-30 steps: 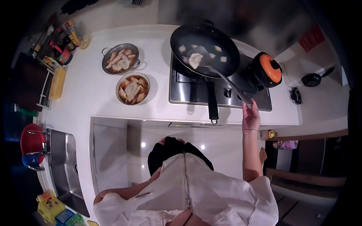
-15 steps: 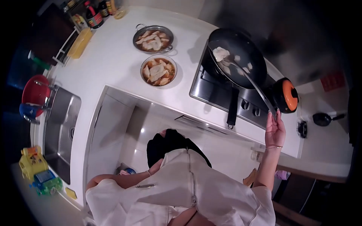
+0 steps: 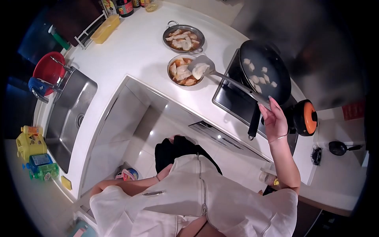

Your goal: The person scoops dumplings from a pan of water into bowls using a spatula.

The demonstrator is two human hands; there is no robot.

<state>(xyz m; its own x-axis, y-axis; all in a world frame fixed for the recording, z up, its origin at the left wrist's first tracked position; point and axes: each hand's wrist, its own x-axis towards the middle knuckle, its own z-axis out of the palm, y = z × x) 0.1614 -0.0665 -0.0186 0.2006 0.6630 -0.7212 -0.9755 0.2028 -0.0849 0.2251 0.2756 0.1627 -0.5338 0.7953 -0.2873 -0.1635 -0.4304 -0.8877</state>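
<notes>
My right hand is closed round the handle of a metal spatula. A pale dumpling lies on the spatula's blade, which is above the right edge of a round bowl of dumplings in brown broth. Behind that bowl stands a two-handled metal dish, also with dumplings in broth. Several dumplings float in the dark wok on the stove, steam or cloudy water around them. My left hand rests at my waist against the dark clothing, its fingers hidden.
An orange-lidded pot stands right of the wok, whose black handle points toward me. A sink with a red basin is at left. Bottles and a yellow tray sit at the back left.
My right hand has swung the spatula left out of the wok, carrying the dumpling over to the bowl. The view has turned, shifting the counter. My left hand stays at my waist.
</notes>
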